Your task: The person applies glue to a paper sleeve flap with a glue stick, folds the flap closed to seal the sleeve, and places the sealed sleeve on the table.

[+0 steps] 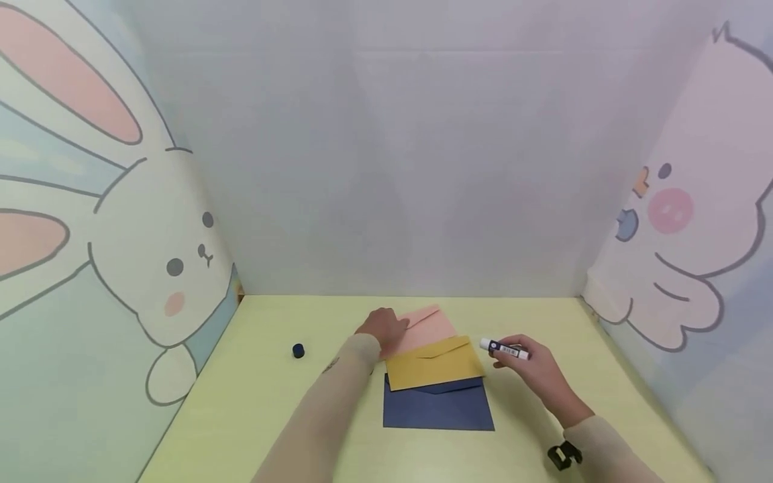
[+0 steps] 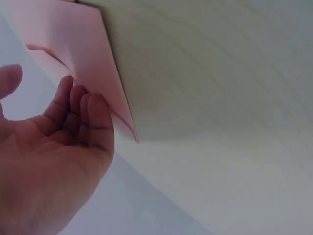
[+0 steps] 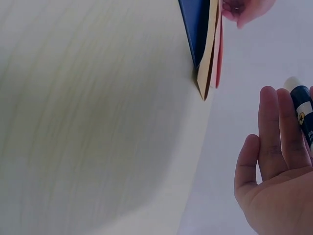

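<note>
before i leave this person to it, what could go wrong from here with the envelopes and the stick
1. What looks like a glue stick, held in the right grip, shows a bare white tip near the yellow envelope; a stray brush might smear it.
2. The yellow envelope overlaps the pink envelope, so a tug by the left grip at the pink flap could shift both.
3. The dark cap lies apart on the table and might get knocked away.

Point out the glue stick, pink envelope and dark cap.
Glue stick [image 1: 507,349]: head view, labelled barrel.
Pink envelope [image 1: 426,333]: head view, paper below the flap.
Dark cap [image 1: 298,351]: head view, middle of its side.
</note>
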`<action>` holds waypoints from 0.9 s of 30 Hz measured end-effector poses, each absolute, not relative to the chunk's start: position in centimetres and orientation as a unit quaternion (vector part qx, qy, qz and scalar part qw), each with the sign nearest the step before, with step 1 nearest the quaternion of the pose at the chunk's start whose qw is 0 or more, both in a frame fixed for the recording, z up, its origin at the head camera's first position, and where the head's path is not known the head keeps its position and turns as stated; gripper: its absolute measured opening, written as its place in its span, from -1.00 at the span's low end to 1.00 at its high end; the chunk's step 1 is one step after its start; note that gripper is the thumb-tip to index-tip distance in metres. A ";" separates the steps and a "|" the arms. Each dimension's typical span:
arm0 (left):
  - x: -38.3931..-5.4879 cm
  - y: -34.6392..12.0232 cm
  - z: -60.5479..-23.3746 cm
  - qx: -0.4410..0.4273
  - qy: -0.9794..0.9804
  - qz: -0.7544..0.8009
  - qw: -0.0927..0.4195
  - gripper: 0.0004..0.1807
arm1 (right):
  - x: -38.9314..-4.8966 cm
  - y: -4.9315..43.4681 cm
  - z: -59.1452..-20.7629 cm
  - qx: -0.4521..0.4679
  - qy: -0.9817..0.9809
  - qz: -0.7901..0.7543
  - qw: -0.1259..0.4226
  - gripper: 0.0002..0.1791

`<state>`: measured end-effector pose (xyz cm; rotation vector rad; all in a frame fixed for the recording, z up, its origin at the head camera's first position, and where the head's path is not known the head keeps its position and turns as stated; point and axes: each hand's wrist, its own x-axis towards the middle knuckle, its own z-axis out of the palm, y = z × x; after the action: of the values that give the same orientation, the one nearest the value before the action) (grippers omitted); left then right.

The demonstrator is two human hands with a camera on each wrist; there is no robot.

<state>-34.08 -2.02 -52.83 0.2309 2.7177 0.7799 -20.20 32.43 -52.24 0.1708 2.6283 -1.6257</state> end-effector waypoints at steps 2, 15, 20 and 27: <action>-34.9 -1.4 -53.5 0.060 0.949 0.275 0.141 -0.37 | -20.4 32.6 -52.5 0.040 0.845 -0.534 0.018 -0.49; -35.9 0.9 -56.3 -0.029 0.991 0.125 0.031 -0.19 | -20.5 30.7 -52.4 0.032 0.829 -0.558 0.029 -0.57; -35.1 1.3 -55.1 -0.018 0.990 0.139 0.024 -0.19 | -20.0 30.6 -51.7 0.037 0.830 -0.557 0.022 -0.62; -38.2 1.8 -58.9 0.041 0.986 0.161 0.028 -0.13 | -19.4 30.9 -51.2 0.038 0.827 -0.560 0.015 -0.61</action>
<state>-38.21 1.78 -58.88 0.1253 3.0417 0.4979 -19.40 30.94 -51.19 0.1167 2.5741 -1.7429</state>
